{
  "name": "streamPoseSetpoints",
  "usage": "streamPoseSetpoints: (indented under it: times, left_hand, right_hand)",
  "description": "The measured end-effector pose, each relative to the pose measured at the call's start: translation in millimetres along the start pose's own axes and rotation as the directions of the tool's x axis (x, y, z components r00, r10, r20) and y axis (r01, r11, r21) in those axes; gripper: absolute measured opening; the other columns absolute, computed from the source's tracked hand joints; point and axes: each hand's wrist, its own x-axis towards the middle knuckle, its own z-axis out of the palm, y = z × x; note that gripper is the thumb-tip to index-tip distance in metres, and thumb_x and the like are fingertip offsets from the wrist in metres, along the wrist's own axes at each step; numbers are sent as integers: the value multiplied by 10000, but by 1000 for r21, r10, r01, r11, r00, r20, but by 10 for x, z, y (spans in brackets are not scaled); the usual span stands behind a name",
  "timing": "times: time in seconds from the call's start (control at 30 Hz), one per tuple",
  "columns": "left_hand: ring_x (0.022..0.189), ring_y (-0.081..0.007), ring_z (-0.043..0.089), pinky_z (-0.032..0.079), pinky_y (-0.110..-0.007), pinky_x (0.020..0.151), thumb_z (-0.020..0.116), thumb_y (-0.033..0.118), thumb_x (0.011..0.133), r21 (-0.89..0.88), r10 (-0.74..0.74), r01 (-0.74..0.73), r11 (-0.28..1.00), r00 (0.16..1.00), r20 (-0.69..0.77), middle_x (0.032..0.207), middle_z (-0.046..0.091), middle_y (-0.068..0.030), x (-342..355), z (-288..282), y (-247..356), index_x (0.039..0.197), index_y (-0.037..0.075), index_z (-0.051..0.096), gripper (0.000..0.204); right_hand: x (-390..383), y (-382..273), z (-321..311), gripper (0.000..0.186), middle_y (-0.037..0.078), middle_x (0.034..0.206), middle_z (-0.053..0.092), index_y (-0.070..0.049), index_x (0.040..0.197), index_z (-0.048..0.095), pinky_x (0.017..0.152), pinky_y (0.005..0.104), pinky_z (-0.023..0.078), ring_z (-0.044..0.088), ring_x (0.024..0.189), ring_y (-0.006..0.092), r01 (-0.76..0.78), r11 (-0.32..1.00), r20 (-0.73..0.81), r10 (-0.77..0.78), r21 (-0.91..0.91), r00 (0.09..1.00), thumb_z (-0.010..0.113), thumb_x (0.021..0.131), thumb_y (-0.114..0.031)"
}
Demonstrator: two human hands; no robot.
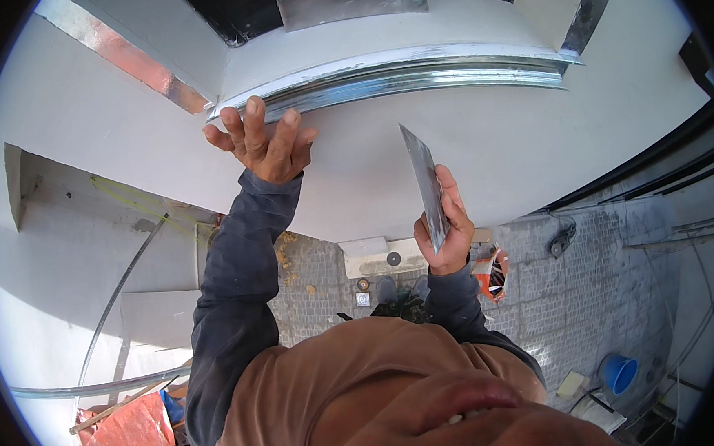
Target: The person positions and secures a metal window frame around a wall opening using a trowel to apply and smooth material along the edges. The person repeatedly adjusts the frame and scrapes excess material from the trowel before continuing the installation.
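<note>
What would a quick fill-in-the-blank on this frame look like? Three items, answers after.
1. The flat metal blade is held in the person's ____ hand.
2. The left hand is at the ____ end of the shiny metal strip.
3. The bucket at the lower right of the view is ____ in colour.

Missing words: right; left; blue.

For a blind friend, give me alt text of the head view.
A bare right hand holds a flat metal blade; the open left hand is at the left end of a shiny metal strip along a white wall. Grey paving lies below.
</note>
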Motion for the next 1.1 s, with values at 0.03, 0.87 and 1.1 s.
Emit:
streamPoseSetpoints:
  times: [0.03,0.87,1.1]
  left_hand:
    - [1484,-299,383,108,-514,1249,650,543,952,-68,10,-14,998,998,-54,1448,592,-88,44,-21,82,1281,261,671,434]
    - [615,-175,697,535,-305,544,814,149,879,-183,-596,855,485,476,646,754,708,-115,112,176,1163,1046,22,671,253]
    - [646,-127,694,542,-250,558,801,63,876,-341,-782,925,169,336,524,779,728,-86,260,188,1069,1047,-47,643,258]
  right_hand:
    - [-51,-48,15,503,158,1179,694,-7,1502,421,422,247,440,593,522,101,-103,994,-29,103,23,994,513,1023,-126]
    - [807,-40,326,214,74,836,669,-9,1077,537,539,252,558,633,623,121,466,638,-10,-596,-613,803,673,1008,-159]
    - [839,17,643,216,100,767,653,-11,990,512,493,266,532,678,600,162,406,602,27,-537,-688,843,674,1004,-154]
